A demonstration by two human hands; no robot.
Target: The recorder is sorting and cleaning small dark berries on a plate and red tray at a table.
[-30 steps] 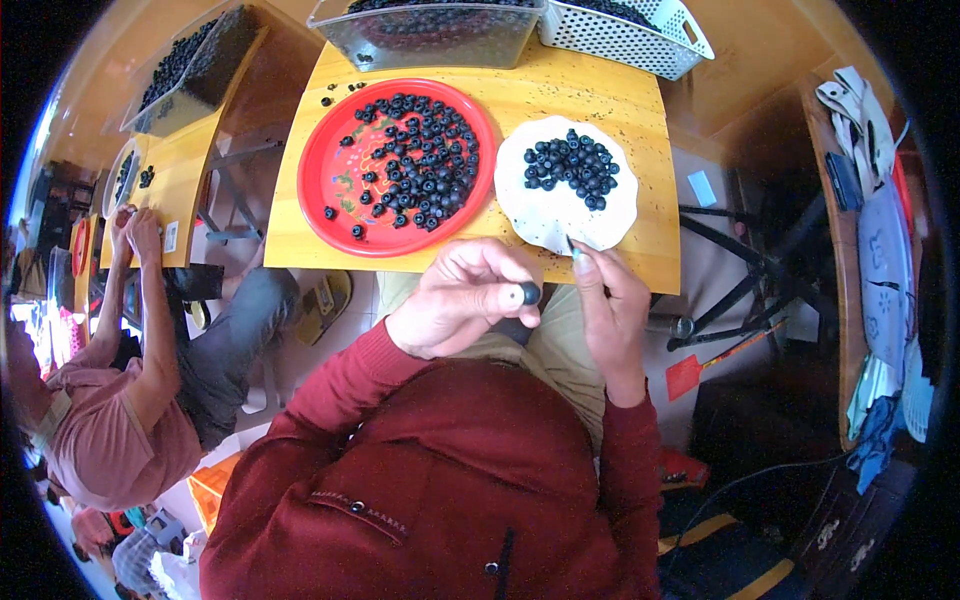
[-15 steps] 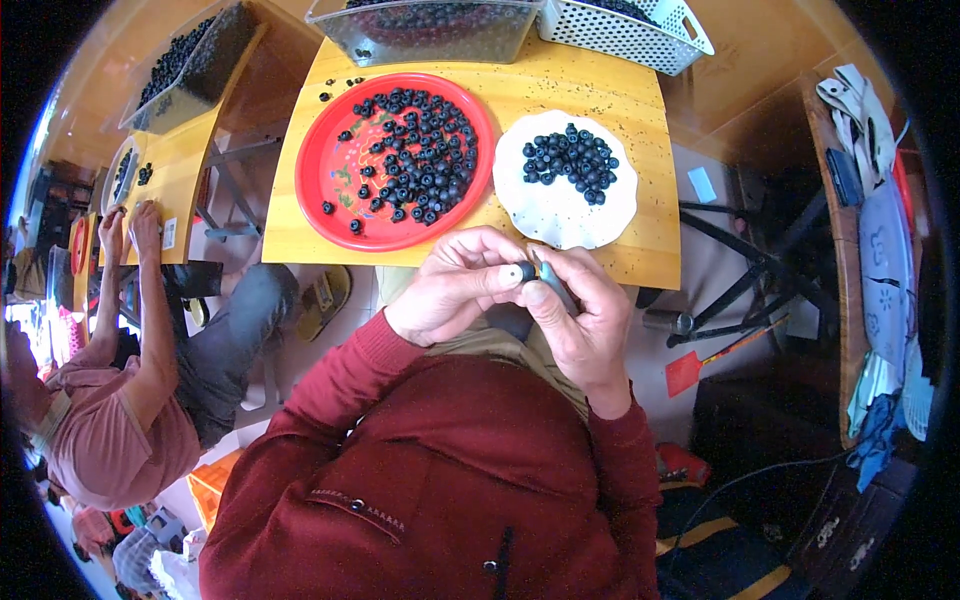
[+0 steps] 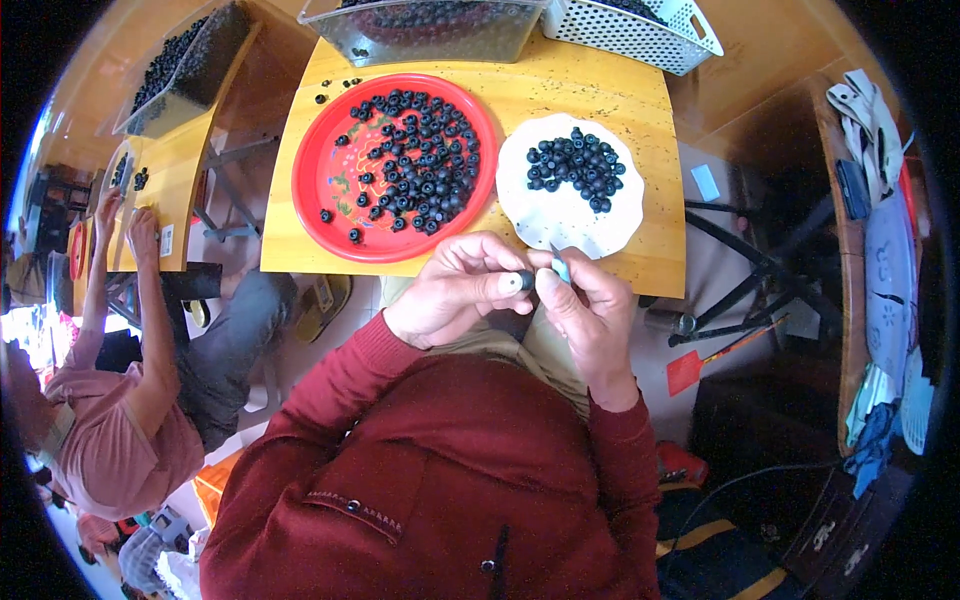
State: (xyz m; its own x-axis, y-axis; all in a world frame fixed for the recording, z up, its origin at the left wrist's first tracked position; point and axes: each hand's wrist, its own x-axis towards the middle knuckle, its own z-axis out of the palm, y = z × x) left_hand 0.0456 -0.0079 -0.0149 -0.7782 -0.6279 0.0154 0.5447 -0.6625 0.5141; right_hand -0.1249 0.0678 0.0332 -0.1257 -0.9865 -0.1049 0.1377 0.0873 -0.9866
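Observation:
In front of my body, just past the table's near edge, my left hand [image 3: 455, 288] pinches a small dark round bead-like piece [image 3: 527, 280] between thumb and fingers. A pale patch shows at that thumb's tip. Close beside it, my right hand [image 3: 592, 318] is closed around a small knife [image 3: 562, 270] with a teal handle; its short blade points up. A red round tray [image 3: 312, 215] on the table holds many similar dark round pieces [image 3: 440, 165]. To its right, a white scalloped plate [image 3: 570, 225] bears a smaller heap of them [image 3: 578, 165].
Across the yellow table [image 3: 655, 230] lie dark crumbs. At its far edge stand a clear bin [image 3: 430, 45] and a white perforated basket [image 3: 690, 40], both holding dark pieces. Another person [image 3: 120, 430] sits at a table on the left. A red fly swatter [image 3: 685, 372] is at right.
The knife has moved slightly away from the dark round piece, and its blade now shows above my right fingers. My left hand keeps its pinch.

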